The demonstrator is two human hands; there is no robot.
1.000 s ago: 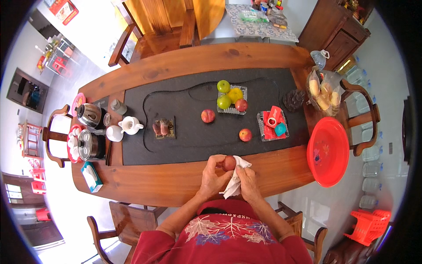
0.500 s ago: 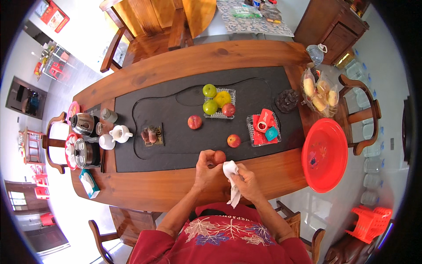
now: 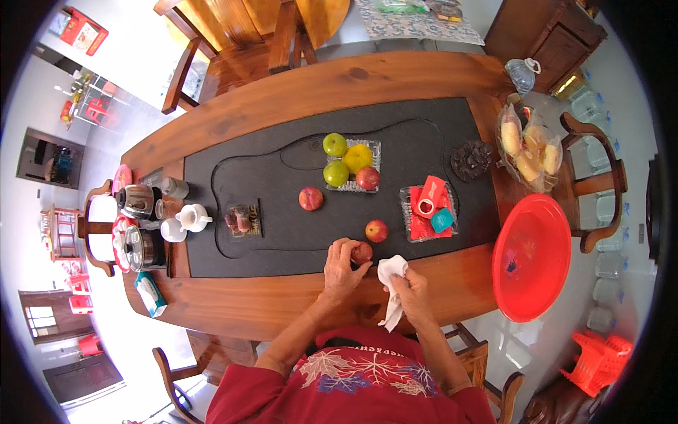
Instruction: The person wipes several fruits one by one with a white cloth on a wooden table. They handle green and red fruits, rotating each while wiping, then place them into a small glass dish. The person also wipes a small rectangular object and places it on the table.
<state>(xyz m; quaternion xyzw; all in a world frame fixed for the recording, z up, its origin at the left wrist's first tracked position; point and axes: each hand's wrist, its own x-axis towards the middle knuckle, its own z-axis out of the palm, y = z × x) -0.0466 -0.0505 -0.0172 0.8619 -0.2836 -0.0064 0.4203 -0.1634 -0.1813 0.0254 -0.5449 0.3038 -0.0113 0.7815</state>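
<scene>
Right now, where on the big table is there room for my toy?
The near wooden edge is bare between the tissue box and the left hand. So is the black slab just left of the leftmost red fruit. It's crowded at the left end, with the kettle, pot and white pitcher.

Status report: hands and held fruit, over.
Left hand grasping reddish fruit. Right hand pinching white cloth or tissue. Red-yellow fruit just beyond, possible obstacle.

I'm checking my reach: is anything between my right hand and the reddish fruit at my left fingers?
Yes: the white cloth, gripped in your right hand, juts toward the reddish fruit. Past it there's a gap, with your left hand's thumb along the fruit's near side. Nothing else visible blocks it.
</scene>
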